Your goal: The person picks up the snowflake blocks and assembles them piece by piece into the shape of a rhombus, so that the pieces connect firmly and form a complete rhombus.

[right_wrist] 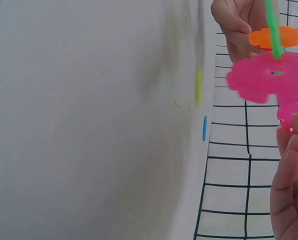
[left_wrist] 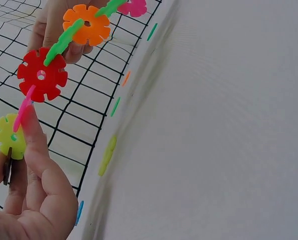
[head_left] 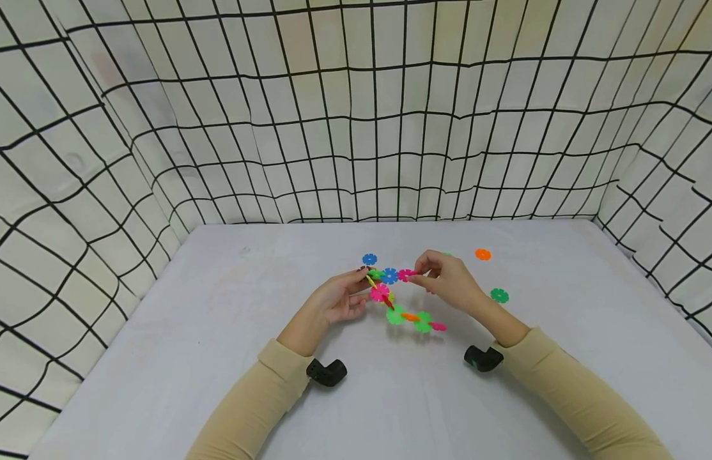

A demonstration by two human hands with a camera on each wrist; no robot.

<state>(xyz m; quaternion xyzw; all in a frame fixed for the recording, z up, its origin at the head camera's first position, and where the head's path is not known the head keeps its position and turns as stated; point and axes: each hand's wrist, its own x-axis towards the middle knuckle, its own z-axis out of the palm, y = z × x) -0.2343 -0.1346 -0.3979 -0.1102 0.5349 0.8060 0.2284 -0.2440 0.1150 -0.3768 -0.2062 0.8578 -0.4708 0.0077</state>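
A chain of interlocking snowflake discs hangs between the two hands, with a loose end sagging toward the person. My left hand point(head_left: 339, 299) pinches a dark disc point(left_wrist: 8, 167) at the chain's left bend; it slots into a yellow disc point(left_wrist: 6, 134). From there the chain runs through a red disc point(left_wrist: 50, 89) and an orange disc point(left_wrist: 96, 34) to a pink end disc point(head_left: 439, 327). On the chain's far side, a blue disc point(head_left: 389, 276) joins a pink disc point(head_left: 404, 275). My right hand point(head_left: 450, 281) pinches pink at that end between thumb and fingers.
Loose discs lie on the white table point(head_left: 189, 345): blue point(head_left: 369, 259) behind the left hand, orange point(head_left: 483, 254) and green point(head_left: 499, 296) at the right. Another green disc point(head_left: 447, 253) is partly hidden by the right hand. Black mesh point(head_left: 373, 137) over white cloth encloses the back and sides.
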